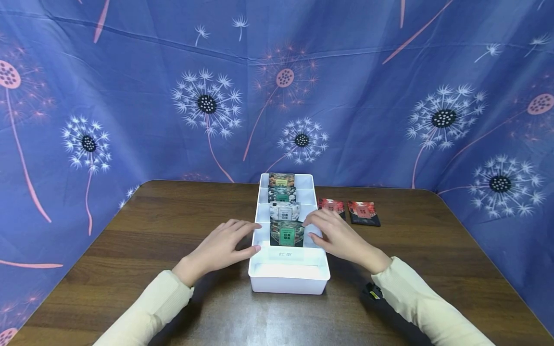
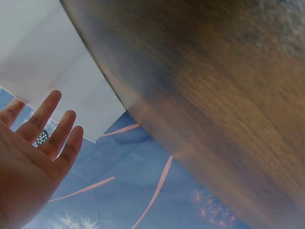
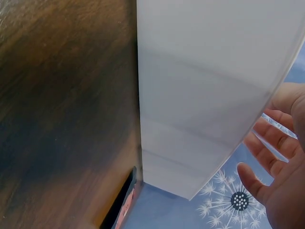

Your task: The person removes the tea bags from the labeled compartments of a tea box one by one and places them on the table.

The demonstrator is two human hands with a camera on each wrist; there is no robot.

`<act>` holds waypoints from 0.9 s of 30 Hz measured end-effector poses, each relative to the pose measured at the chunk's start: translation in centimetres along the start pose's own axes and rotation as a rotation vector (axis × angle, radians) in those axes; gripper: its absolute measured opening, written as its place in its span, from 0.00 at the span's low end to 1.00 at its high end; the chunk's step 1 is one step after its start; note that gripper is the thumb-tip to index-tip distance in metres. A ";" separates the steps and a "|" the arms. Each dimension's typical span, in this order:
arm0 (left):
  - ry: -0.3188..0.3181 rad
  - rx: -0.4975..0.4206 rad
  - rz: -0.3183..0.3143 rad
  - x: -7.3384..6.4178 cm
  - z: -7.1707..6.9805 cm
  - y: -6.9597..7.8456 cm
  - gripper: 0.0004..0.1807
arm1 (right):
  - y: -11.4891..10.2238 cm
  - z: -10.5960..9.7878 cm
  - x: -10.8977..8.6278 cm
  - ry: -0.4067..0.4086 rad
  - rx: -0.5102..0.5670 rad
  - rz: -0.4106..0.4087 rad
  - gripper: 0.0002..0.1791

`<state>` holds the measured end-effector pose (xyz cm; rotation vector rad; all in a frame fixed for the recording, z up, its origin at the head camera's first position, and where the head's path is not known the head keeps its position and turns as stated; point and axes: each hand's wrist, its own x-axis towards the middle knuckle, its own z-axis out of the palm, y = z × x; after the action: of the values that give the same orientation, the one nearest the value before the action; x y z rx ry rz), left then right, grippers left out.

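A long white divided box stands on the table between my hands. Tea sachets stand in a row in its compartments: one with a green label nearest me, then a pale grey one, a dark green one and a yellow-labelled one. My left hand is at the box's left rim, fingers loosely extended. Over the right rim reaches my right hand, fingers relaxed, index fingertip close to the green-labelled sachet's corner; whether it touches cannot be told. Neither hand grips anything.
Two red-and-black sachets lie right of the box, one partly behind my right hand, the other farther right. A white label marks the front compartment. A small black object shows by the right sleeve. A blue dandelion-patterned cloth hangs behind the table.
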<state>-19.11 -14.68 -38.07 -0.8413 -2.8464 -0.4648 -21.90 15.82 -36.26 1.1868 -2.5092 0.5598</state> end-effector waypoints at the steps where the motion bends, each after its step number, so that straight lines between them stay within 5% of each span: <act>1: 0.001 0.000 0.001 0.0 0.0 0.0 0.35 | 0.0 0.0 0.0 -0.001 0.000 0.001 0.11; 27: -0.013 0.008 -0.012 0.0 -0.1 0.1 0.35 | -0.3 0.5 0.2 0.006 0.128 -0.044 0.11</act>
<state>-19.08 -14.63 -37.95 -0.8289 -2.8649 -0.4513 -21.84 15.25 -36.53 1.2802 -2.4673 0.7207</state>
